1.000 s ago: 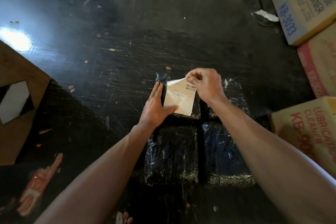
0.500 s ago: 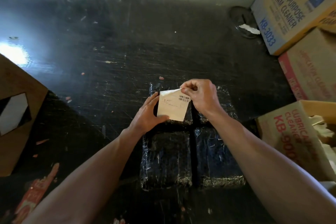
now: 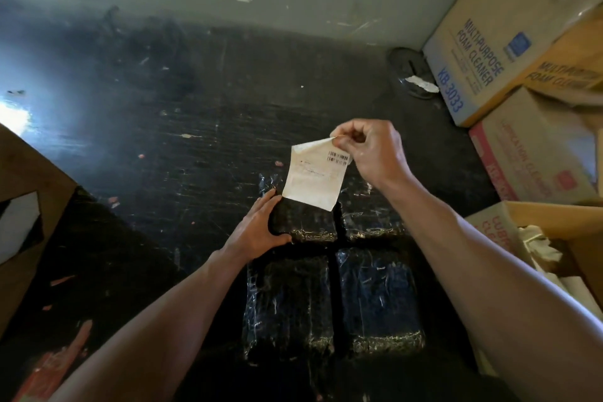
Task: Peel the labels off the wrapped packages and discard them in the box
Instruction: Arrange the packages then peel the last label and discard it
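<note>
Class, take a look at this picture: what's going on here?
A person's right hand pinches a cream paper label with a barcode by its top corner, above a black film-wrapped package that the left hand presses on. Three similar packages lie alongside. An open cardboard box with crumpled paper stands at right.

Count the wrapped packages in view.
4, in a two-by-two block: far-left package, braced by the left hand, partly behind the label the right hand pinches; far-right package beside it; near-left package and near-right package closer. Any beneath would be hidden.

Foam-cleaner carton [image 3: 483,52] — scuffed black floor [image 3: 195,140]
</note>
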`<state>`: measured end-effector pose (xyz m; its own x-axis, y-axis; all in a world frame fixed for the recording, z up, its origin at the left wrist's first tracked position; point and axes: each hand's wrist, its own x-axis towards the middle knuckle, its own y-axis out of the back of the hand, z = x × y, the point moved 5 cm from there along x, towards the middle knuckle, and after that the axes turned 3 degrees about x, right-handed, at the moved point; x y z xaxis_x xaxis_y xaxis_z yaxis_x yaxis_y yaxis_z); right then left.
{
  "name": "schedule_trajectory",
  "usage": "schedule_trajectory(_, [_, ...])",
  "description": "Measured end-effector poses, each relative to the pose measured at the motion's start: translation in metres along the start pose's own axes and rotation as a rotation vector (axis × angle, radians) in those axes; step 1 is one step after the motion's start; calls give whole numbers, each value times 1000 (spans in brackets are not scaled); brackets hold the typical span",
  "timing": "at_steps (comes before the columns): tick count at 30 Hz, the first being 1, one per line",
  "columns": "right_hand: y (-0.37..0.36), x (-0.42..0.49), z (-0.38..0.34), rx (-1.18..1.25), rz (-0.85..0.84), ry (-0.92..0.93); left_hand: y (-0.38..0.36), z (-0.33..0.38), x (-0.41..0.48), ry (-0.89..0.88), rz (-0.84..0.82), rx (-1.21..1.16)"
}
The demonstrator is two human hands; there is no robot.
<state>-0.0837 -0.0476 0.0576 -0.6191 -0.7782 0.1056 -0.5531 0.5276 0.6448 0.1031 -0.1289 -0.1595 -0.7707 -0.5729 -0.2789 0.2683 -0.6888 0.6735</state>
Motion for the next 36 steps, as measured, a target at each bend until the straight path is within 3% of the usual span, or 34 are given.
schedule_trajectory(10, [44, -25, 38, -75, 38, -109, 12, 21, -3, 63, -35, 178])
schedule_trajectory(16, [105, -57, 84, -71, 99, -182, 8, 54, -24, 107, 111, 152])
schedule_trajectory(21, [180, -93, 136, -134, 224, -246, -25, 123, -29, 34, 141, 2])
schedule_trajectory(28, [298, -166, 198, -65, 474, -391, -102, 265, -43, -132, 48, -142])
schedule_trajectory(36, [331, -227, 264, -27, 453, -546, -199, 378, -71, -325, -161, -73])
